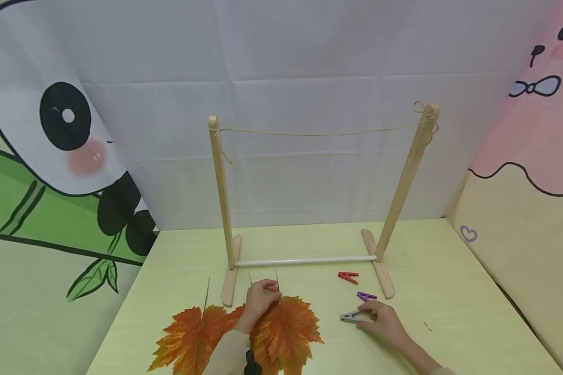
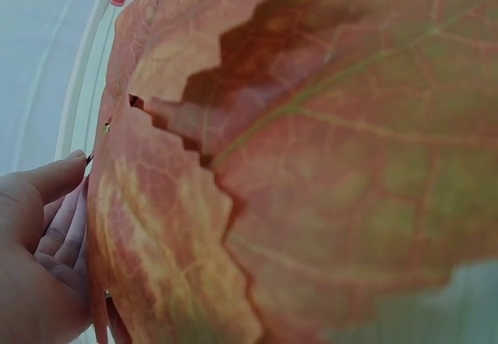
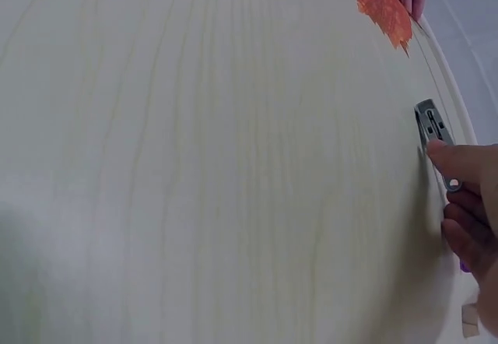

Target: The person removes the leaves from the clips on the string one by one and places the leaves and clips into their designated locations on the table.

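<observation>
My left hand [image 1: 261,301] pinches the stem of an orange artificial maple leaf [image 1: 288,328] near its top. In the left wrist view the leaf [image 2: 350,126] fills most of the picture, with the thumb and fingers at its edge. More orange leaves [image 1: 183,333] lie to the left on the table, partly behind the left forearm. My right hand [image 1: 386,324] holds a grey clothespin [image 1: 352,316] between thumb and fingers, just above the table. The same clothespin [image 3: 436,130] shows in the right wrist view. Beyond that hand lie a purple clothespin [image 1: 366,296] and a red clothespin [image 1: 349,277].
A wooden frame stands behind the hands: a left post [image 1: 222,192], a right post [image 1: 405,182] and a white bottom bar [image 1: 305,261]. Thin twine [image 1: 309,135] runs between the post tops. A small brown scrap [image 1: 427,326] lies on the table [image 1: 474,291] at right.
</observation>
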Available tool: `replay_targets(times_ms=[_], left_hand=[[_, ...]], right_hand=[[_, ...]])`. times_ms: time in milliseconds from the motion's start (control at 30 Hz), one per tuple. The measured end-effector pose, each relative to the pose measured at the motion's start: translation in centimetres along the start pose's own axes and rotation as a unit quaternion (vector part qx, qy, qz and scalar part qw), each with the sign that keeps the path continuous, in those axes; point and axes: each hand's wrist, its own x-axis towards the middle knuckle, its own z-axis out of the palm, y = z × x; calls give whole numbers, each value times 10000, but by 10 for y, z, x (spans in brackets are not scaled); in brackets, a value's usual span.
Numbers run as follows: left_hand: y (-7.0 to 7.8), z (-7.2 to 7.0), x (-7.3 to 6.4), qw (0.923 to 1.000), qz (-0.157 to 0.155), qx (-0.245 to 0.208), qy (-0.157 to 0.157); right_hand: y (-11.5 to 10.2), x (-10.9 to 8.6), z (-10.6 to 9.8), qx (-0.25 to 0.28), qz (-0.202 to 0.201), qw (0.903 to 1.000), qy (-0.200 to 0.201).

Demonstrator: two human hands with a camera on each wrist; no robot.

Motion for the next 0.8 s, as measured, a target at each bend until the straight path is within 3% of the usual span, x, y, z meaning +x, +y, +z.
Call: replay_targets(times_ms=[200, 533, 800], left_hand=[[-1, -1, 0, 10000, 65, -26, -36], [-1, -2, -2, 9999, 128, 37, -13], [5, -6, -7, 9985, 240, 450, -202]], right_hand=[[-2, 3, -6, -429, -337, 9981, -278], [-2, 4, -3, -645, -372, 9968, -306], [-2, 0, -7, -700, -298, 9967, -271]])
